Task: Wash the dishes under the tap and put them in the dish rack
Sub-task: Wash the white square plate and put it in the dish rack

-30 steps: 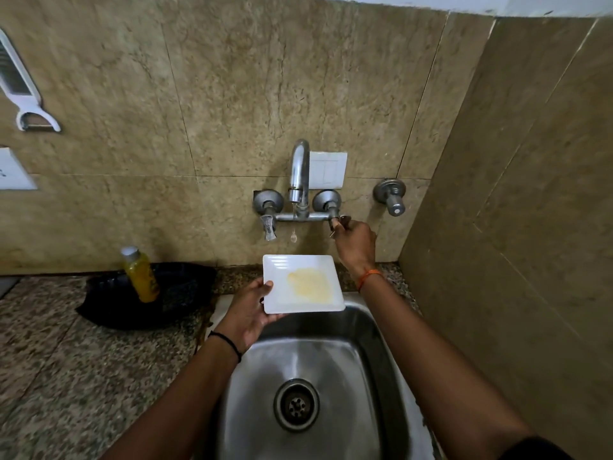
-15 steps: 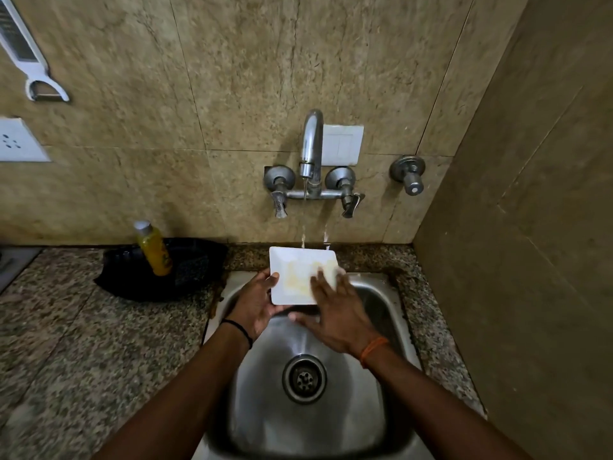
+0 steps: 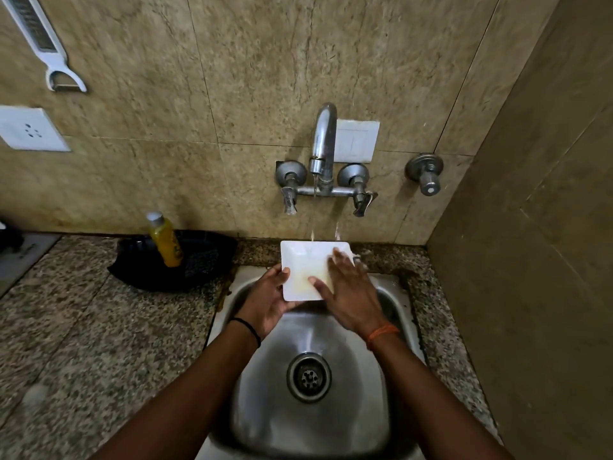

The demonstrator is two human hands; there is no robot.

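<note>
A white square plate (image 3: 303, 265) with a pale yellow smear is held over the back of the steel sink (image 3: 391, 313). My left hand (image 3: 268, 302) grips its left edge from below, thumb on the rim. My right hand (image 3: 351, 295) lies flat on the plate's right half, fingers spread and holding nothing. The wall tap (image 3: 323, 151) runs, and a thin stream of water falls onto the plate's far edge. No dish rack is in view.
A yellow bottle (image 3: 164, 239) leans in a black tray (image 3: 199, 263) on the granite counter (image 3: 83, 333) left of the sink. A peeler (image 3: 44, 44) hangs on the tiled wall above a socket (image 3: 30, 129). A side wall closes off the right.
My right hand left the tap handle and came down flat onto the plate. Water now runs from the tap. The plate stays held in my left hand.
</note>
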